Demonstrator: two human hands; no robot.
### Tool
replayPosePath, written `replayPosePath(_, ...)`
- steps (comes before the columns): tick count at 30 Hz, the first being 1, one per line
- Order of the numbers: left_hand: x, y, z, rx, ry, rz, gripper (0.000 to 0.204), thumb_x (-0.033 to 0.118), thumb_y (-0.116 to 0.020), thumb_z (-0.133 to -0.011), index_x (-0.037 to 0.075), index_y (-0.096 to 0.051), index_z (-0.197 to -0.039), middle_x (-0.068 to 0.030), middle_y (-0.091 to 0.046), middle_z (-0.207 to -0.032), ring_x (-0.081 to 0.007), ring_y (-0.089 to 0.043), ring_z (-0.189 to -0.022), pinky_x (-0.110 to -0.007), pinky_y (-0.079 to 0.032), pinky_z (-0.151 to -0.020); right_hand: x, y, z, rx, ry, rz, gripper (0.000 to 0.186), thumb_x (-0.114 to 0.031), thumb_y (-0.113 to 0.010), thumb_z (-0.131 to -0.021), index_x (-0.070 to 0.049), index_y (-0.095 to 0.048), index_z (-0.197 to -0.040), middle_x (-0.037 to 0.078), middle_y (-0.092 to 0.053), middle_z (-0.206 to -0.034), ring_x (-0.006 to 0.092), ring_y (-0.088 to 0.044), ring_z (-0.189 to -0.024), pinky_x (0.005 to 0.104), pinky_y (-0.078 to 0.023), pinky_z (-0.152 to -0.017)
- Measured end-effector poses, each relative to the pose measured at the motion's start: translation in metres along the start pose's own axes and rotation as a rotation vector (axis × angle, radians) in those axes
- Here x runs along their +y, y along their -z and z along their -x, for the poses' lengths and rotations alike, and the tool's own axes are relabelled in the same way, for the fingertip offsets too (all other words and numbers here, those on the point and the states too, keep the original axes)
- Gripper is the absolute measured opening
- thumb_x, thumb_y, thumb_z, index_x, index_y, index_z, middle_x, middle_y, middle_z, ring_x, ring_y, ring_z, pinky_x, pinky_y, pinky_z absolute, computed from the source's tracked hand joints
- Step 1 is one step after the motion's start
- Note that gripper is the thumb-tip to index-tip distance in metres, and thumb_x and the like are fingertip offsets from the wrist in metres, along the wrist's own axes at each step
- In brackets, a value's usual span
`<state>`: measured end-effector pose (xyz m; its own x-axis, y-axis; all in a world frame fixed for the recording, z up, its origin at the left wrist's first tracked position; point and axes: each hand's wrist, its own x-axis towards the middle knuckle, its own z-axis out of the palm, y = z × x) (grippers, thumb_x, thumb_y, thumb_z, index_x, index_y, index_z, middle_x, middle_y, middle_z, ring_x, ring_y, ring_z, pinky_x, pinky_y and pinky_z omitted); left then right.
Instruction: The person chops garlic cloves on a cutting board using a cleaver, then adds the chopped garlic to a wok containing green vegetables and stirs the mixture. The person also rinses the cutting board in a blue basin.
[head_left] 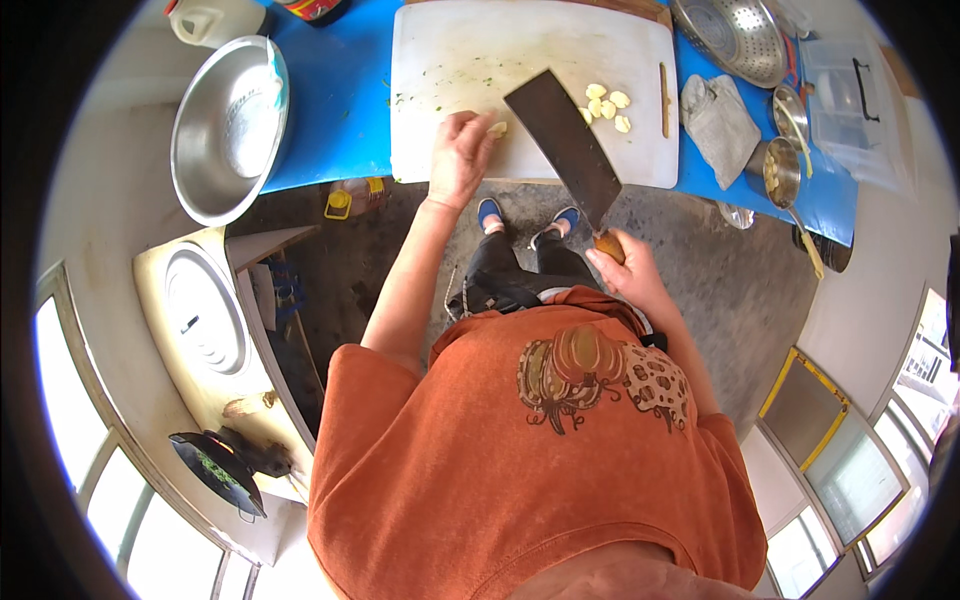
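Observation:
My left hand (461, 158) is closed at the near edge of the white cutting board (450, 50), with a pale garlic clove (498, 130) at its fingertips. My right hand (632, 269) grips the wooden handle of a cleaver (566, 140). Its broad dark blade slants up and left over the board, the tip end to the right of my left hand. Several peeled garlic cloves (608, 104) lie in a loose group on the board, right of the blade. Small green bits are scattered over the board's left part.
A steel basin (187, 150) stands on the blue tabletop (335, 110) at left. At right are a colander (735, 38), a grey cloth (718, 130), a small metal pan (778, 170) and a clear plastic box (850, 120). A wok (218, 478) with greens sits lower left.

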<state>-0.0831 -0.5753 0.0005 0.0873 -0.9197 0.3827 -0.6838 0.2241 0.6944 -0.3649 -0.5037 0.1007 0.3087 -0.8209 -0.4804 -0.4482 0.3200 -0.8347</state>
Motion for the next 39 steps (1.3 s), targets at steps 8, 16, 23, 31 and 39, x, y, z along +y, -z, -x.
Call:
replayPosePath(8, -0.015, 0.028, 0.04, 0.32, 0.473, 0.303, 0.02, 0.004, -0.05, -0.094, 0.002, -0.059, -0.111, -0.0107, -0.059, -0.101, -0.0186, -0.058, -0.091, -0.03, -0.047, -0.084, 0.022, -0.043, -0.064, 0.179, 0.381, 0.638, 0.033, -0.034, -0.072, -0.081, -0.005, -0.058, -0.087, 0.019, -0.065, -0.073, 0.0364, -0.065, -0.067, 0.0407, -0.051, -0.058)
replayPosePath(16, -0.004, 0.014, 0.039, 0.077, 0.272, -0.049, 0.035, 0.002, -0.061, -0.083, 0.005, -0.058, -0.117, -0.0148, -0.058, -0.105, -0.0245, -0.06, -0.087, -0.033, -0.051, -0.075, 0.011, -0.019, -0.054, -0.15, -0.064, 0.136, 0.028, -0.029, -0.065, -0.088, -0.002, -0.058, -0.091, 0.01, -0.059, -0.061, 0.0191, -0.057, -0.045, 0.0312, -0.044, -0.044)
replayPosePath(23, 0.021, -0.021, 0.005, -0.087, 0.168, -0.067, 0.047, 0.003, -0.065, -0.073, 0.0, -0.054, -0.118, -0.0198, -0.054, -0.11, -0.0372, -0.056, -0.099, -0.042, -0.049, -0.085, 0.016, 0.021, -0.019, 0.157, -0.182, -0.44, 0.028, -0.027, -0.057, -0.094, -0.004, -0.05, -0.08, 0.004, -0.05, -0.057, 0.0116, -0.045, -0.039, 0.0265, -0.035, -0.037)
replayPosePath(31, 0.011, -0.064, -0.025, -0.08, 0.056, -0.071, 0.043, 0.001, -0.063, -0.073, 0.002, -0.056, -0.116, -0.0184, -0.055, -0.108, -0.035, -0.06, -0.09, -0.039, -0.053, -0.075, 0.005, -0.017, -0.052, -0.035, -0.258, -0.67, 0.03, -0.032, -0.056, -0.095, -0.006, -0.05, -0.08, 0.004, -0.048, -0.056, 0.013, -0.043, -0.038, 0.027, -0.035, -0.036)
replayPosePath(39, 0.004, -0.015, -0.042, -0.105, 0.063, 0.03, 0.06, 0.008, -0.075, -0.072, 0.008, -0.054, -0.128, -0.0159, -0.052, -0.125, -0.0294, -0.059, -0.107, -0.037, -0.052, -0.085, -0.012, 0.0, -0.052, -0.205, -0.198, -0.73, 0.027, -0.029, -0.055, -0.095, -0.006, -0.051, -0.082, 0.001, -0.049, -0.055, 0.0108, -0.045, -0.038, 0.0249, -0.037, -0.036)
